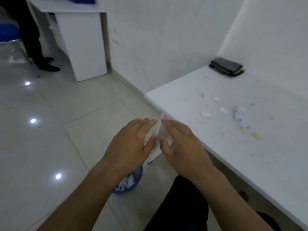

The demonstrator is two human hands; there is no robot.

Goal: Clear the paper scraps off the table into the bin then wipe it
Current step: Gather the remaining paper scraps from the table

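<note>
Currently the fingertips of both hands nearly meet over the floor, just left of the white table's near-left corner. Left hand: fingers straight and held together, palm down. Right hand: same posture, mirrored. A thin white sheet of paper stands edge-on between the two sets of fingertips; whether it is pinched or only pressed between them I cannot tell.

Below the left wrist sits the round blue plastic bin, already holding white paper scraps. Judgement: hands are positioned above it so that whatever they carry drops straight in.

On the white table, to the right: several small white paper scraps and one crumpled printed paper ball remain, plus a yellowish stain nearer. Clearing is therefore partly done.

Far corner of the table: folded dark cloth with green edging, untouched, probably kept aside for the wipe.

Background, far left: another person's dark legs beside a second white desk.
</note>
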